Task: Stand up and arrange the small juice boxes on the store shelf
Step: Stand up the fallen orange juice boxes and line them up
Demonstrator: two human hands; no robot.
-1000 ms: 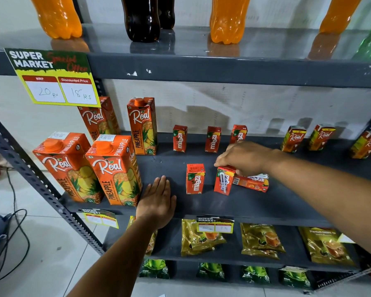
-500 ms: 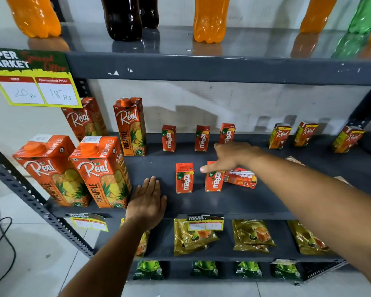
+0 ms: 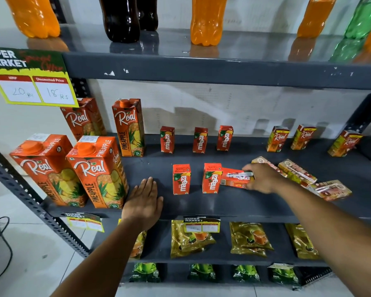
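Observation:
Three small red Maaza boxes stand in a back row (image 3: 200, 139) on the grey middle shelf (image 3: 234, 202). Two more stand in front: one (image 3: 181, 179) and another (image 3: 211, 178). A further Maaza box (image 3: 234, 177) lies on its side right of them, and my right hand (image 3: 262, 179) grips its right end. My left hand (image 3: 144, 199) rests flat, fingers together, on the shelf's front left. Three small Real boxes stand at the back right (image 3: 304, 137). Three others lie flat (image 3: 298, 171) just behind and right of my right hand.
Four tall Real pineapple cartons (image 3: 96, 172) stand at the shelf's left. Soda bottles (image 3: 206, 18) line the shelf above, with a yellow price sign (image 3: 32, 86) hanging from its edge. Gold pouches (image 3: 250, 239) and green packets fill the lower shelves. A cable lies on the floor at left.
My right hand let go of the second front Maaza box, which now stands upright, and moved right to take hold of the box lying on its side. My left hand stayed put.

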